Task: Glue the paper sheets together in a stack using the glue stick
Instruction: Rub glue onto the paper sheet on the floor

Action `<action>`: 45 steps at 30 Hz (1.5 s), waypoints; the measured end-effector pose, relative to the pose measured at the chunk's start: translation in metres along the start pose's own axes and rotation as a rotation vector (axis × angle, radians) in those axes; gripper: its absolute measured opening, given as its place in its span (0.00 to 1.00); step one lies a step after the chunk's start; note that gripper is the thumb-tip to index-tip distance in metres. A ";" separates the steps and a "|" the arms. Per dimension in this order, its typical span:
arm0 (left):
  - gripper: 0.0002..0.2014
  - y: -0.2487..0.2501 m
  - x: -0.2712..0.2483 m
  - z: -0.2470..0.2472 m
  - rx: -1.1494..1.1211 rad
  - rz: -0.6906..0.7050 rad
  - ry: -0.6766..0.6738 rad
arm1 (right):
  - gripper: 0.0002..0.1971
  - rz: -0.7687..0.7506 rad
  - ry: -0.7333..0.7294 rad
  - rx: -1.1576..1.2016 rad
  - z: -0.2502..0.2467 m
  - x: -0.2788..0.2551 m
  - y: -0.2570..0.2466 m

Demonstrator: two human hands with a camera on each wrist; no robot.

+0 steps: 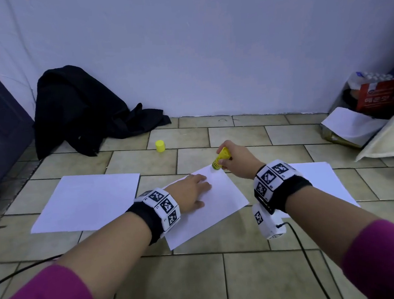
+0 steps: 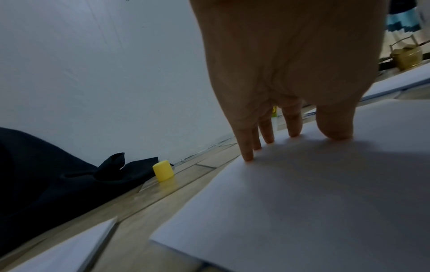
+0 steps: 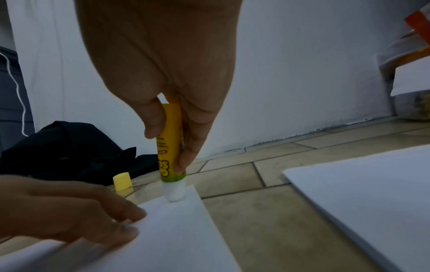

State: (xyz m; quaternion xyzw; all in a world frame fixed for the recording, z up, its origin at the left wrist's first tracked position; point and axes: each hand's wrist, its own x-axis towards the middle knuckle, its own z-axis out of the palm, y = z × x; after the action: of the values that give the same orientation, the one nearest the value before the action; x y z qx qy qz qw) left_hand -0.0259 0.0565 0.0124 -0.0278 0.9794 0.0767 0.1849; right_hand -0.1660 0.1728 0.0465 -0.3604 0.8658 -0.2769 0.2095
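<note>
Our right hand (image 1: 236, 161) grips the yellow plastic glue stick (image 3: 171, 147), its white tip touching the far corner of the middle white paper sheet (image 1: 210, 207) on the tiled floor (image 1: 225, 277). Our left hand (image 1: 190, 192) presses flat, fingers straight. If this pressure slips, the corner may crumple.

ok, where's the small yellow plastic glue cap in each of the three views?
Head: small yellow plastic glue cap upright on the tiled floor, upper centre-left, beyond the sheets.
Left wrist: lower left, left of the fingers.
Right wrist: lower left, left of the glue stick.
Shared landmark: the black cloth heap beside the cap, against the wall.
</note>
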 end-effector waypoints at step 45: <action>0.35 0.004 -0.014 -0.002 0.052 -0.157 0.001 | 0.08 -0.021 0.093 0.177 -0.016 -0.021 0.000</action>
State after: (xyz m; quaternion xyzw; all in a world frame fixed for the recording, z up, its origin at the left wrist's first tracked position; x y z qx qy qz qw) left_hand -0.0144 0.0604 0.0200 -0.0995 0.9759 0.0365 0.1907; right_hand -0.1614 0.1940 0.0618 -0.3361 0.8430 -0.3708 0.1972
